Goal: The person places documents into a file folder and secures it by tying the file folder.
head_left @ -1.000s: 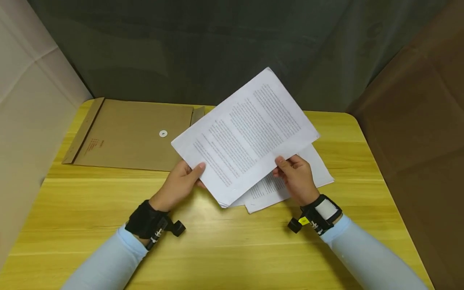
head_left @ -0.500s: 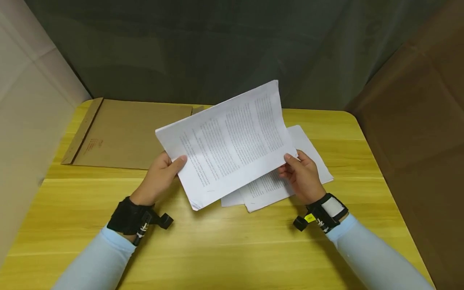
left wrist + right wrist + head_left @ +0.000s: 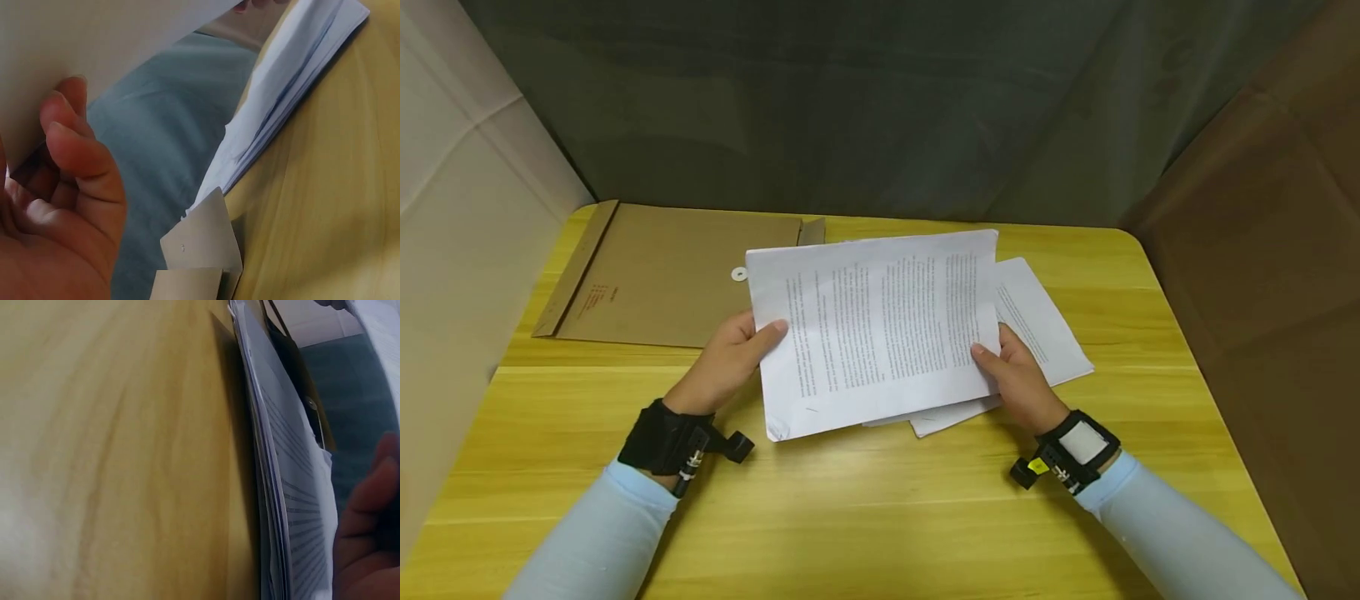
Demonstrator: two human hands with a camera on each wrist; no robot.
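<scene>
Where the yellow wood-grain table [image 3: 865, 517] runs toward the viewer, its near half lies bare beneath both forearms; the far edge meets a dark grey-green curtain [image 3: 865, 100], a pale panel [image 3: 460, 250] bounds the left side and a brown panel [image 3: 1270, 250] the right.

Item: flat brown paper envelope with a white button clasp [image 3: 677, 279], far left, its right end under the sheets.

Item: white printed sheet of paper [image 3: 872, 329], held just above the table at centre, overlapping a loose stack of white printed pages [image 3: 1037, 321] that lies on the table to the right.

Left hand [image 3: 726, 367]: thumb on top, fingers curled beneath, pinching the sheet's left edge.

Right hand [image 3: 1018, 379]: pinching the sheet's near right corner; hands well apart.
</scene>
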